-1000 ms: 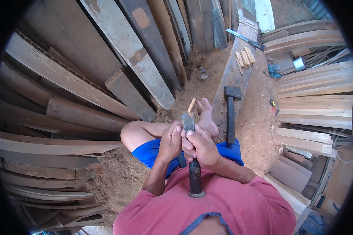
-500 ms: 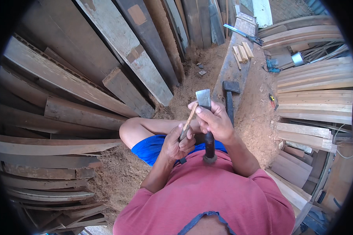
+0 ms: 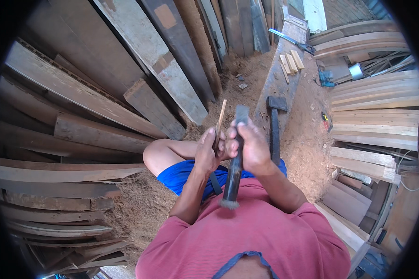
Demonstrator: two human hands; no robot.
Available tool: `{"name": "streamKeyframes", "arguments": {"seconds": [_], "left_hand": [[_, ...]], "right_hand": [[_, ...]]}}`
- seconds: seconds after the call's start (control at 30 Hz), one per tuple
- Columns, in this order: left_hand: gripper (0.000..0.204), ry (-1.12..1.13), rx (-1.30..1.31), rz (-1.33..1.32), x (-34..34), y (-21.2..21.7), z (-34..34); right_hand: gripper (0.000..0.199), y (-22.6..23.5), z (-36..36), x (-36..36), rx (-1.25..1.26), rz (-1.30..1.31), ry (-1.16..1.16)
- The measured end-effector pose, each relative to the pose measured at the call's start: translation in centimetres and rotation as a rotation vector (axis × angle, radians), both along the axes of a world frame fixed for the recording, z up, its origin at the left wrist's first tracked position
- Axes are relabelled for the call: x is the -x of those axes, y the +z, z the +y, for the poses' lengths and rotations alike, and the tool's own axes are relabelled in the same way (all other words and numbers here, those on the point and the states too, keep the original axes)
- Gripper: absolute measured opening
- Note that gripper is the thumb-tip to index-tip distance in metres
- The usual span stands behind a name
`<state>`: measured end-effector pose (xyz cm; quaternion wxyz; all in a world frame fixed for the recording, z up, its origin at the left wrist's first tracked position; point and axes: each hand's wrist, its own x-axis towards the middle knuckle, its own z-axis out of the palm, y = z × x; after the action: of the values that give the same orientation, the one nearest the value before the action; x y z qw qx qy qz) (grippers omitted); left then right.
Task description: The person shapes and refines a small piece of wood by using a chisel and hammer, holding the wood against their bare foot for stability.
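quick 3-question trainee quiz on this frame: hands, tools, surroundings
1. True or false: the right hand grips a dark chisel.
2. What does the left hand hold? A) thin wood stick B) saw C) tape measure
3. Fill in: the hammer lies on a ____ ahead of the person, touched by neither hand.

Key
1. True.
2. A: the stick rises from the fingers.
3. Plank.
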<state>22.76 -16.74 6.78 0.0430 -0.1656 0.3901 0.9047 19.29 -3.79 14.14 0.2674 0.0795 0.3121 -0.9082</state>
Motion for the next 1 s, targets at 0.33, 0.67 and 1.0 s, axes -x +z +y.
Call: {"name": "streamKeyframes", "arguments": {"seconds": [0.33, 0.67, 1.0], "left_hand": [[0.030, -0.012, 0.786, 0.260, -0.2, 3.4, -2.4], [0.038, -0.113, 0.411, -0.077, -10.2, -1.0, -2.4], [0.044, -0.251, -0.268, -0.003, -4.9, 3.6, 0.0]], "right_hand": [[0.017, 2.5, -1.9, -4.0, -0.118, -0.037, 0.299], [0.019, 5.0, 4.5, -3.0, -0.178, 0.123, 0.016], [0.016, 1.0, 1.3, 1.2, -0.665, 0.413, 0.174]]}}
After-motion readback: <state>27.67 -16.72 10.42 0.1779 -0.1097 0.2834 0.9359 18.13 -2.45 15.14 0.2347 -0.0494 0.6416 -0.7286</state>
